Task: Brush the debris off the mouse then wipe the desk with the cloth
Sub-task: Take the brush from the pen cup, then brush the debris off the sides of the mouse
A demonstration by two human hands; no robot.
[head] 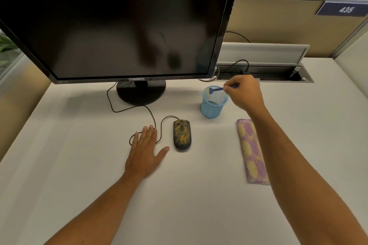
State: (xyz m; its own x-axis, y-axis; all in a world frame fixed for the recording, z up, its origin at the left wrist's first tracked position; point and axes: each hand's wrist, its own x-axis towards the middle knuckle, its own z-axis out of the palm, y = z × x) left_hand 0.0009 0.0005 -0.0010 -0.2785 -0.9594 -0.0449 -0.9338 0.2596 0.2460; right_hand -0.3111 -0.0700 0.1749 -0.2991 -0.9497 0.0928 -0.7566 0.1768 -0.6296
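A black wired mouse (182, 134) speckled with yellow debris lies in the middle of the white desk (79, 165). My left hand (146, 150) rests flat and open on the desk just left of it, over a loop of the mouse cable. My right hand (244, 93) is pinched on the blue handle of a small brush (214, 90), whose pale bristles hang over the mouth of a light blue mesh cup (213, 105). A folded purple and yellow cloth (252, 151) lies to the right of the mouse, partly under my right forearm.
A large dark monitor (119, 26) on a round black stand (141, 91) fills the back left. Behind the cup an open cable tray (264, 74) is sunk into the desk. Beige partition panels close the back and right.
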